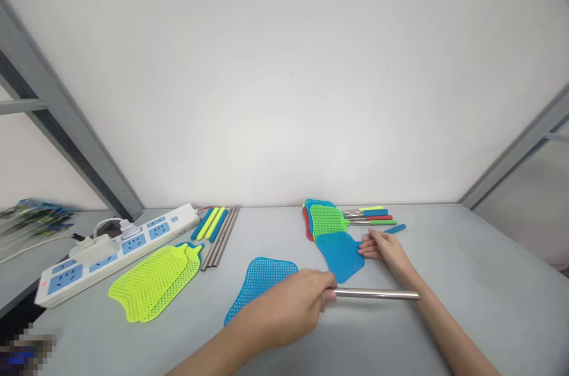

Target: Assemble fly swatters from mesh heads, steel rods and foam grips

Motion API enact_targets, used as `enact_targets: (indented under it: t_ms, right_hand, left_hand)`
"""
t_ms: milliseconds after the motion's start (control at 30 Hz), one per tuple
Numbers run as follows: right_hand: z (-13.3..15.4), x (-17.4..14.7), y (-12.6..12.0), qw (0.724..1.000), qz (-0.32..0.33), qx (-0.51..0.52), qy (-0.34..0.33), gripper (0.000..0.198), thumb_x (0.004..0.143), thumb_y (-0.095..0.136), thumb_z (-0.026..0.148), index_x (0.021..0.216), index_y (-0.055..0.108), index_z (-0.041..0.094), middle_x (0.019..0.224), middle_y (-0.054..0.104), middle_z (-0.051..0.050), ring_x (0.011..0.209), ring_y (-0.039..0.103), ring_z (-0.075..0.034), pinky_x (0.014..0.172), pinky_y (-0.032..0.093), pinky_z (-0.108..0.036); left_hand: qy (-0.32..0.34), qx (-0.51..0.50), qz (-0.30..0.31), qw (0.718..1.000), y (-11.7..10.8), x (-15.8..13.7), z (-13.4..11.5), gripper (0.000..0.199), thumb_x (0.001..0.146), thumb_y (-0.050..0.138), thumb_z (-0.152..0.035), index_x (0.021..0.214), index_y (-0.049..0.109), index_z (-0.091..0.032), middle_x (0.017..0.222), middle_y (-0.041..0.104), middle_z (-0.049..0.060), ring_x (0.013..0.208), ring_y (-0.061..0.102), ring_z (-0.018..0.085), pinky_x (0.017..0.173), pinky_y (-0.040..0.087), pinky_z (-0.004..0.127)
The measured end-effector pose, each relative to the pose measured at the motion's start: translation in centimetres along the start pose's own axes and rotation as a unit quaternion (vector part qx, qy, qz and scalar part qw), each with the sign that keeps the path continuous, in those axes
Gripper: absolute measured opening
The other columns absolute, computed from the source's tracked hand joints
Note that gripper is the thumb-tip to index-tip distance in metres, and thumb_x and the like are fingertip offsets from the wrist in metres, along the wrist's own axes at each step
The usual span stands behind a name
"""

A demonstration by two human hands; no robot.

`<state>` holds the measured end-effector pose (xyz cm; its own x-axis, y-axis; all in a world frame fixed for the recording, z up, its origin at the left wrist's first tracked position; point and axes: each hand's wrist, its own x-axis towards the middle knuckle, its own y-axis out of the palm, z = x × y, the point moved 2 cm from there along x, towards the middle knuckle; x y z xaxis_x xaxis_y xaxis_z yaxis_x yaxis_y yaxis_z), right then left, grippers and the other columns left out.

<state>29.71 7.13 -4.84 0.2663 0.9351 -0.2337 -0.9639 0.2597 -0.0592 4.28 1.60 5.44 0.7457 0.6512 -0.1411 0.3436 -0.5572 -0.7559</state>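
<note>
My left hand (297, 303) is closed around the neck of a blue fly swatter head (262, 281), with a bare metal tube (377, 293) sticking out to the right. My right hand (386, 251) lies over the shaft of another blue fly swatter (341, 254). Its fingers are spread loosely and point left. That swatter's blue grip (395, 229) shows beyond the hand, while the middle of its shaft is hidden. Just behind it, a green fly swatter (329, 219) tops a pile with red and blue ones, their coloured grips (377, 217) pointing right.
On the left lie yellow swatter heads (153, 284) over a blue one, several metal tubes (222, 236) and loose blue and yellow grips (208, 223). A white power strip (115, 254) with plugs runs along the left side. A white wall (284, 97) stands behind the grey table (480, 269).
</note>
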Motion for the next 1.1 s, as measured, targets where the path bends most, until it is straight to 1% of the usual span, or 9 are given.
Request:
enact_targets:
  t_ms: [67, 167, 267, 367, 467, 633, 767, 867, 1100]
  right_hand:
    - [0.2, 0.2, -0.2, 1.0, -0.009, 0.001, 0.003, 0.025, 0.076, 0.047, 0.035, 0.064, 0.052, 0.013, 0.056, 0.063, -0.009, 0.053, 0.063, -0.018, 0.051, 0.053, -0.026]
    - [0.2, 0.4, -1.0, 1.0, -0.007, -0.014, 0.025, 0.023, 0.078, 0.043, 0.035, 0.076, 0.053, 0.014, 0.046, 0.059, -0.004, 0.039, 0.058, -0.016, 0.038, 0.048, -0.025]
    - [0.2, 0.2, -1.8, 0.998, 0.033, -0.025, 0.05, 0.027, 0.076, 0.047, 0.035, 0.093, 0.053, 0.015, 0.046, 0.059, -0.003, 0.039, 0.058, -0.016, 0.038, 0.048, -0.024]
    - [0.2, 0.0, -1.9, 0.997, 0.048, -0.026, 0.057, 0.024, 0.074, 0.051, 0.035, 0.08, 0.058, 0.012, 0.052, 0.062, -0.006, 0.048, 0.061, -0.016, 0.052, 0.053, -0.026]
    - [0.1, 0.1, -1.6, 0.996, 0.03, -0.052, 0.062, 0.028, 0.073, 0.051, 0.038, 0.064, 0.058, 0.012, 0.051, 0.061, -0.007, 0.045, 0.06, -0.014, 0.05, 0.053, -0.024]
    - [-0.3, 0.6, -1.4, 0.999, 0.019, -0.031, 0.019, 0.028, 0.071, 0.054, 0.04, 0.066, 0.059, 0.013, 0.052, 0.062, -0.006, 0.047, 0.061, -0.016, 0.049, 0.053, -0.025]
    - [-0.4, 1.0, -1.2, 0.998, 0.008, 0.037, -0.044, 0.023, 0.067, 0.06, 0.036, 0.075, 0.06, 0.014, 0.067, 0.065, -0.006, 0.066, 0.064, -0.019, 0.069, 0.053, -0.029]
    - [-0.3, 1.7, -0.9, 0.996, 0.016, 0.059, -0.07, 0.025, 0.064, 0.063, 0.033, 0.08, 0.059, 0.015, 0.07, 0.066, -0.005, 0.073, 0.063, -0.019, 0.079, 0.049, -0.032]
    - [0.5, 4.4, -0.3, 0.99, 0.058, -0.043, -0.122, 0.027, 0.063, 0.06, 0.029, 0.087, 0.056, 0.016, 0.074, 0.065, -0.006, 0.071, 0.062, -0.019, 0.073, 0.048, -0.033]
  left_hand:
    - [-0.005, 0.003, 0.013, 1.0, 0.1, -0.1, -0.2, 0.028, 0.085, 0.022, -0.032, 0.078, 0.048, -0.022, 0.076, 0.054, -0.001, 0.071, 0.049, 0.013, 0.056, 0.033, 0.021]
    - [-0.009, 0.011, 0.017, 1.0, 0.1, -0.2, -0.3, 0.03, 0.085, 0.021, -0.033, 0.077, 0.047, -0.022, 0.077, 0.054, -0.001, 0.071, 0.049, 0.013, 0.056, 0.033, 0.021]
    - [-0.011, 0.02, 0.016, 1.0, 0.5, 0.0, 0.0, 0.029, 0.085, 0.022, -0.033, 0.075, 0.047, -0.022, 0.076, 0.055, -0.001, 0.07, 0.05, 0.013, 0.055, 0.033, 0.021]
    - [0.002, 0.034, 0.009, 0.999, 1.3, 0.5, 0.5, 0.027, 0.085, 0.024, -0.031, 0.076, 0.048, -0.021, 0.077, 0.056, 0.0, 0.07, 0.051, 0.014, 0.056, 0.034, 0.022]
    - [0.023, 0.055, 0.015, 0.998, 2.3, 0.9, 0.8, 0.026, 0.085, 0.025, -0.028, 0.078, 0.049, -0.02, 0.079, 0.058, 0.001, 0.072, 0.052, 0.015, 0.058, 0.034, 0.024]
    - [0.051, 0.076, 0.027, 0.995, 4.3, 1.2, 1.0, 0.027, 0.086, 0.024, -0.025, 0.079, 0.049, -0.018, 0.079, 0.059, 0.002, 0.071, 0.053, 0.015, 0.056, 0.035, 0.023]
    - [0.097, 0.101, 0.032, 0.99, 6.3, 1.8, 1.1, 0.023, 0.086, 0.026, -0.023, 0.078, 0.047, -0.019, 0.078, 0.059, 0.001, 0.068, 0.053, 0.014, 0.06, 0.036, 0.023]
    - [0.106, 0.137, -0.013, 0.985, 7.5, 2.3, 1.4, 0.022, 0.086, 0.025, -0.019, 0.077, 0.045, -0.018, 0.076, 0.059, 0.001, 0.067, 0.052, 0.014, 0.067, 0.036, 0.026]
    - [0.145, 0.194, -0.053, 0.969, 9.4, 2.7, 2.2, 0.014, 0.083, 0.03, -0.014, 0.08, 0.044, -0.018, 0.078, 0.057, 0.001, 0.068, 0.05, 0.014, 0.069, 0.033, 0.028]
